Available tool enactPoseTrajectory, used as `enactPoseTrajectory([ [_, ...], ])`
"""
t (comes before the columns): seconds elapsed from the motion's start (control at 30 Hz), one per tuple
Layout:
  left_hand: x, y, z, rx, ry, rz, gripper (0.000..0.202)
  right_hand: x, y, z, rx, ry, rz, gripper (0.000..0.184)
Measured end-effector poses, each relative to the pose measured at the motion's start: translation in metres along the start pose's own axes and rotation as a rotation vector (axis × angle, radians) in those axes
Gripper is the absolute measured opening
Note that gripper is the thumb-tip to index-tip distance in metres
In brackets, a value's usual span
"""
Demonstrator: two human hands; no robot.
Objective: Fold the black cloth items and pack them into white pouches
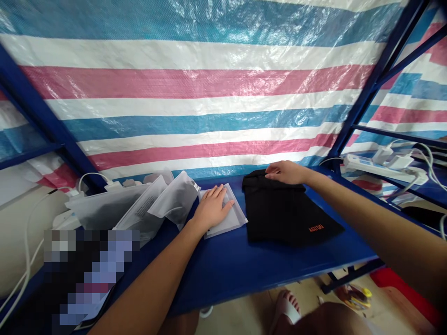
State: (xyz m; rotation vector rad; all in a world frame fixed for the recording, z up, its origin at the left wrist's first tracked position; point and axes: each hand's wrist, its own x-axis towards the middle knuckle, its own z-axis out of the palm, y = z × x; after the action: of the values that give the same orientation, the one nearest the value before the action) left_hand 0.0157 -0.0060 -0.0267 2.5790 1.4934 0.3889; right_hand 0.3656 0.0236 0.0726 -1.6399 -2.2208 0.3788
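Note:
My left hand (214,209) lies flat with its fingers stretched out on a folded clear-white plastic bag (228,224). To the right, a folded black garment (279,214), which looks like shorts, is spread on the blue tabletop, with small orange lettering near its lower right corner. At its far edge, my right hand (284,172) has its thumb and fingers closed on the folded-over cloth. Some of those fingertips are hidden.
Several frosted plastic bags (139,204) lean together at the left. A pixelated screen-like device (94,279) is nearer me. White power strips (384,167) with cables sit at the right. Blue metal posts (366,88) and a striped tarp (209,83) stand behind the blue table (216,279).

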Motion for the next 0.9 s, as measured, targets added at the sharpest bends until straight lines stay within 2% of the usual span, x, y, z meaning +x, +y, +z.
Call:
enactPoseTrajectory([
  [0.1,0.0,-0.001,0.002,0.0,0.009,0.005,0.076,-0.008,0.007,0.046,-0.052,0.05,-0.078,0.056],
  [0.17,0.0,-0.002,0.004,-0.006,0.028,0.009,0.074,-0.018,0.007,0.073,-0.088,0.029,-0.076,0.069],
  [0.27,0.001,-0.003,0.004,-0.017,0.057,0.01,0.072,-0.034,0.01,0.097,-0.104,-0.018,-0.029,0.074],
  [0.37,0.002,-0.002,0.0,-0.055,0.079,0.021,0.065,-0.048,0.023,0.097,-0.086,-0.031,-0.078,0.071],
  [0.5,0.002,0.002,-0.009,-0.109,0.077,0.043,0.054,-0.062,0.052,0.076,-0.014,-0.064,-0.138,0.065],
  [0.57,0.001,0.005,-0.011,-0.098,0.086,0.057,0.051,-0.066,0.063,0.064,0.053,-0.027,-0.12,0.059],
  [0.63,0.0,0.008,-0.011,-0.078,0.101,0.076,0.046,-0.065,0.063,0.052,0.101,0.044,-0.084,0.057],
  [0.7,-0.002,0.01,-0.011,-0.054,0.115,0.095,0.043,-0.055,0.049,0.042,0.076,0.135,-0.069,0.056],
  [0.77,-0.003,0.012,-0.011,-0.032,0.127,0.103,0.041,-0.036,0.021,0.035,0.005,0.232,-0.101,0.047],
  [0.83,-0.004,0.014,-0.012,-0.027,0.146,0.103,0.037,-0.011,-0.019,0.035,-0.016,0.305,-0.18,0.038],
  [0.9,-0.005,0.015,-0.013,-0.032,0.165,0.122,0.033,0.018,-0.066,0.044,0.045,0.308,-0.319,0.033],
])
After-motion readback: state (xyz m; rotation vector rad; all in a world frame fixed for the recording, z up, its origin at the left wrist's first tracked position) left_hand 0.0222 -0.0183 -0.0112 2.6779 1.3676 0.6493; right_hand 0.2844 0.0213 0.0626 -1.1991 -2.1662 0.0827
